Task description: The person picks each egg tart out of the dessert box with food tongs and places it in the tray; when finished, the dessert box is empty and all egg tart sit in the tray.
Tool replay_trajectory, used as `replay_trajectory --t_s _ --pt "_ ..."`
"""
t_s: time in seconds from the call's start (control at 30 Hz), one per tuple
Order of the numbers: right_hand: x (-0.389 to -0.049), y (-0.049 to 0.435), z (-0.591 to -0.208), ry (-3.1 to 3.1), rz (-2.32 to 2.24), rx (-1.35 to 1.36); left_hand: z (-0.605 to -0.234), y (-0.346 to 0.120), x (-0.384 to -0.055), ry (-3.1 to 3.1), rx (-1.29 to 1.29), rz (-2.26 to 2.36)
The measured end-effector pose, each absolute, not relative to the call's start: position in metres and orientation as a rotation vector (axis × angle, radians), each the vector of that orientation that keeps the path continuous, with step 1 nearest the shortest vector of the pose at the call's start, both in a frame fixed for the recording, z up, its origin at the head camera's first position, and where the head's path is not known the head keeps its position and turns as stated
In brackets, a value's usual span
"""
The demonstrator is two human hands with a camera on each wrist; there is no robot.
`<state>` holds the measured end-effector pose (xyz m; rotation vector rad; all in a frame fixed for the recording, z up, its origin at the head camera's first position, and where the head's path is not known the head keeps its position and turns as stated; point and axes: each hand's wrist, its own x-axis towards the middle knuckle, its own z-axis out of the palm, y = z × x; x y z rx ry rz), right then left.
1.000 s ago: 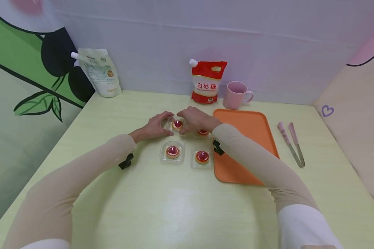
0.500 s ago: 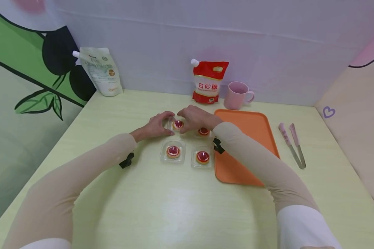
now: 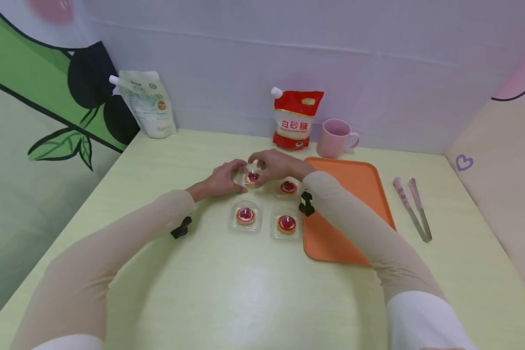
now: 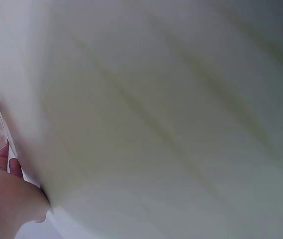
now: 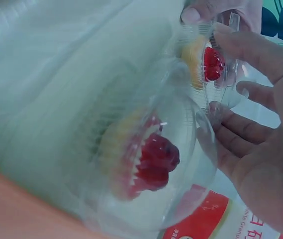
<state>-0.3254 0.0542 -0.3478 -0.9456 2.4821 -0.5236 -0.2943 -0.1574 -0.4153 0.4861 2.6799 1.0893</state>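
A clear plastic box with a red-topped tart [image 3: 252,178] inside is between my two hands at the back of the group. My left hand [image 3: 222,179] holds its left side between thumb and fingers. From the other side my right hand [image 3: 276,165] pinches the box, thumb at the near side and fingertips at the far edge, as the right wrist view shows. Another boxed tart [image 3: 288,187] sits under my right wrist and looms large in the right wrist view. Two more, a left boxed tart [image 3: 245,216] and a right boxed tart [image 3: 286,223], lie nearer me.
An orange tray [image 3: 345,243] lies under my right forearm. Behind stand a red sugar pouch [image 3: 296,121], a pink mug [image 3: 334,138] and a pale spouted pouch [image 3: 150,107] at back left. Tongs [image 3: 413,209] with pink handles lie on the right.
The head view has shifted slightly. My right hand has moved a little off the back right tart, which shows more fully; both hands keep hold of the same box.
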Motion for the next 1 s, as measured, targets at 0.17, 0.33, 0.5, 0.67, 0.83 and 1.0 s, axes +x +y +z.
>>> replay_trajectory --t_s 0.17,0.33,0.5,0.67,0.83,1.0 --pt "-0.328 0.061 -0.34 2.503 -0.551 -0.907 -0.414 -0.155 -0.294 2.658 0.469 1.097" --pt "-0.331 0.07 -0.327 2.563 -0.615 -0.881 -0.412 -0.156 -0.293 2.66 0.483 1.061" --pt "-0.328 0.076 -0.322 2.611 -0.682 -0.892 -0.416 -0.159 -0.295 2.673 0.554 1.022" --pt "-0.328 0.077 -0.321 2.631 -0.719 -0.882 -0.419 -0.161 -0.299 2.651 0.586 1.032" --pt "-0.33 0.073 -0.322 2.627 -0.796 -0.865 -0.416 -0.167 -0.299 2.53 0.56 1.168" --pt "-0.332 0.068 -0.321 2.64 -0.839 -0.817 -0.404 -0.173 -0.304 2.448 0.543 1.207"
